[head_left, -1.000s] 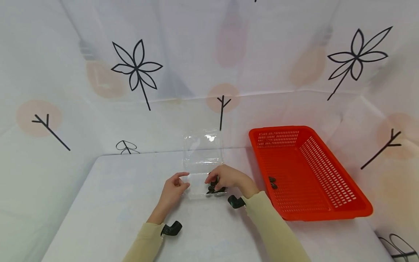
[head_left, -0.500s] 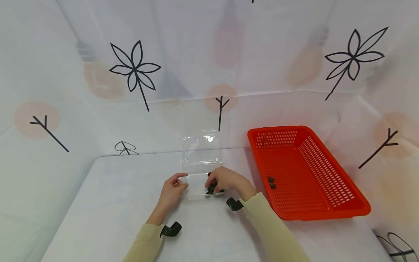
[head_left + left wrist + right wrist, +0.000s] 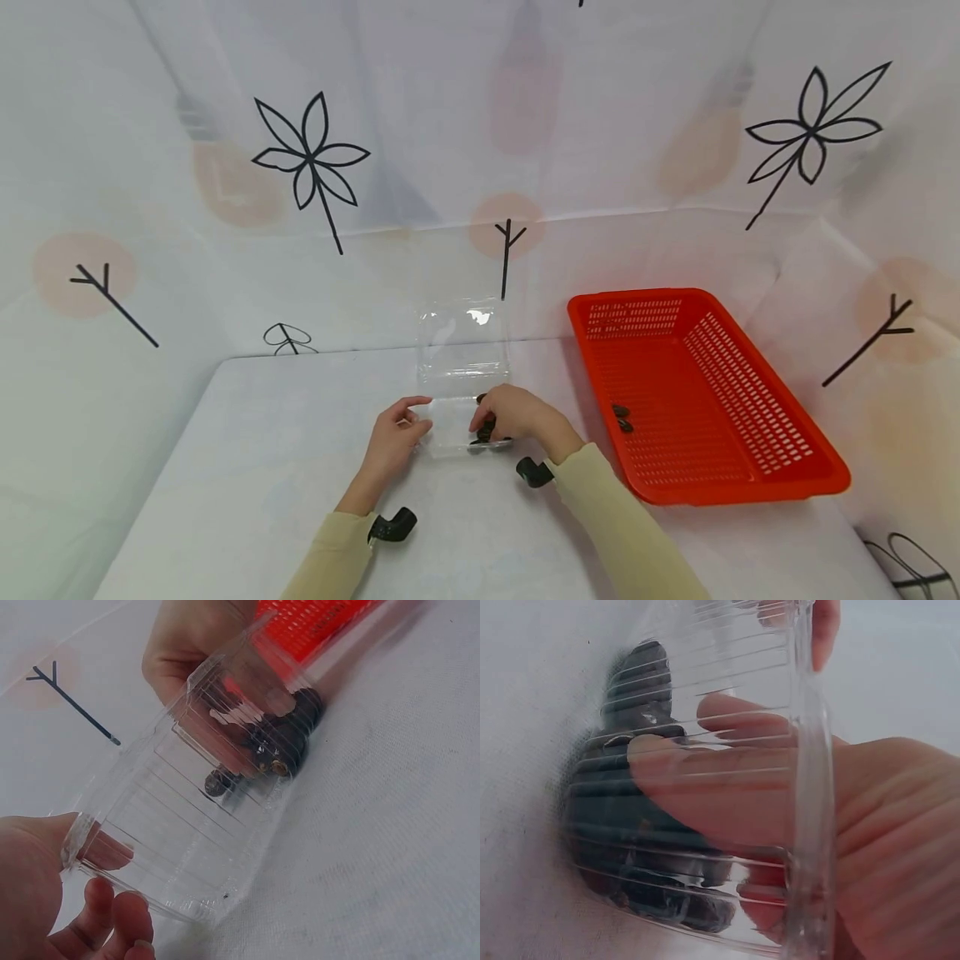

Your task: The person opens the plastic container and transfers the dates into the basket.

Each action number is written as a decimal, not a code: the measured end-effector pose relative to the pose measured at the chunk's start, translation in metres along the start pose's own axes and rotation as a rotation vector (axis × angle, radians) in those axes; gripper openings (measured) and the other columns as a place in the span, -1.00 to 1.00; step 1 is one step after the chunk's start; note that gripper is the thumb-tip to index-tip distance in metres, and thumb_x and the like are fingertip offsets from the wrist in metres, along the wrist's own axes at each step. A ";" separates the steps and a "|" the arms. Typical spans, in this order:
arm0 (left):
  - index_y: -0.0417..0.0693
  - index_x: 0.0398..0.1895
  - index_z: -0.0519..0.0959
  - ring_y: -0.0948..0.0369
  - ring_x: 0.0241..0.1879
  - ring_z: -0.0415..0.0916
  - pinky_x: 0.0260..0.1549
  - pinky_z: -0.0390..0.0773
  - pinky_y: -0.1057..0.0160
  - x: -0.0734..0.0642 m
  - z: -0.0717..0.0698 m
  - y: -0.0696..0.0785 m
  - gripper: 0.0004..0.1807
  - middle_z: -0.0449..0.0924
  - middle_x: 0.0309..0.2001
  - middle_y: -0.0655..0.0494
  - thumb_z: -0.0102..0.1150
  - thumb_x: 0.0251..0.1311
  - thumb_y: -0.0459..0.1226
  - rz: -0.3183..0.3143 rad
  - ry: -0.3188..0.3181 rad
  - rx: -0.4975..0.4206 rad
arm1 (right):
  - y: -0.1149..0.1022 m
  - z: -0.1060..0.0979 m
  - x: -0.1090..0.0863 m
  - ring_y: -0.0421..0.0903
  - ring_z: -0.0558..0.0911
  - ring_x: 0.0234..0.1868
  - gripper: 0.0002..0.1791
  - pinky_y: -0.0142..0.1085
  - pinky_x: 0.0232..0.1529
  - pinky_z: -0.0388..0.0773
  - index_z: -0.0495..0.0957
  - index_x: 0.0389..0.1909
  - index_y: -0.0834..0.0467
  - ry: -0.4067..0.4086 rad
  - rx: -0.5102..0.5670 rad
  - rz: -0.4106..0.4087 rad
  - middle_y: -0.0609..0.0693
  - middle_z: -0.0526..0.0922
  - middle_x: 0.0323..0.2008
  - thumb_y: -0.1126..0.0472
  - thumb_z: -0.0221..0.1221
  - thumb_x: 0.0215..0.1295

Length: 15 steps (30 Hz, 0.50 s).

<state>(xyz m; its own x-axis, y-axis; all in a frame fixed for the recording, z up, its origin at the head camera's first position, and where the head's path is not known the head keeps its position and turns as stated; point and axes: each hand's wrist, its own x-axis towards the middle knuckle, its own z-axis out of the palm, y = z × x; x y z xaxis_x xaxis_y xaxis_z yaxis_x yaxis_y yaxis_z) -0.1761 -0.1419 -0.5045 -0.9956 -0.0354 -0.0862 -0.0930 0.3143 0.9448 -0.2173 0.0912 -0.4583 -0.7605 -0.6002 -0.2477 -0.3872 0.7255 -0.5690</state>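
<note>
A clear plastic clamshell box (image 3: 450, 421) lies on the table with its lid (image 3: 463, 342) raised at the back. My left hand (image 3: 393, 435) pinches the box's left edge, one digit inside the wall and the others outside. My right hand (image 3: 517, 414) reaches into the right part of the box. Its thumb and fingers are bent around dark, shiny oval pieces (image 3: 289, 739), which are seen through the ribbed wall in both wrist views. The thumb (image 3: 656, 761) lies against one dark piece. The hand partly hides the pieces from above.
To the right stands a red plastic basket (image 3: 772, 392) with slotted walls. Two dark oval pieces (image 3: 621, 418) lie near its left side. A patterned white cloth (image 3: 420, 167) hangs behind the table. Each sleeve carries a black wrist mount (image 3: 393, 525).
My right hand has shifted slightly left and down inside the box, and the dark pieces under it show less. The left hand keeps its hold on the edge.
</note>
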 end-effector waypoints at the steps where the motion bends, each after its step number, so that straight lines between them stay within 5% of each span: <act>1: -0.04 0.10 0.63 0.28 -0.60 0.23 -0.56 0.31 0.35 0.000 0.000 0.000 -0.62 0.36 -0.35 0.10 0.31 0.19 -0.37 -0.002 0.000 0.000 | 0.000 0.000 0.000 -0.18 0.53 -0.29 -0.67 -0.30 -0.20 0.53 0.79 -0.22 -0.03 0.000 0.003 0.005 -0.20 0.64 -0.34 0.44 0.38 0.10; 15: -0.04 0.10 0.62 0.26 -0.60 0.25 -0.57 0.32 0.35 -0.001 0.000 0.000 -0.62 0.38 -0.35 0.09 0.31 0.19 -0.37 0.001 -0.003 -0.006 | -0.002 0.000 0.001 -0.19 0.52 -0.34 -0.75 -0.33 -0.24 0.52 0.77 -0.27 0.00 -0.006 -0.037 -0.009 -0.21 0.59 -0.41 0.40 0.38 0.12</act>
<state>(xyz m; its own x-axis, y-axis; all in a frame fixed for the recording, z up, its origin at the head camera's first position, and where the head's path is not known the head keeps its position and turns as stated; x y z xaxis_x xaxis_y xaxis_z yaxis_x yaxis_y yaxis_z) -0.1752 -0.1420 -0.5048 -0.9957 -0.0323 -0.0866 -0.0924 0.3082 0.9468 -0.2178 0.0888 -0.4571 -0.7538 -0.6088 -0.2473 -0.4131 0.7317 -0.5422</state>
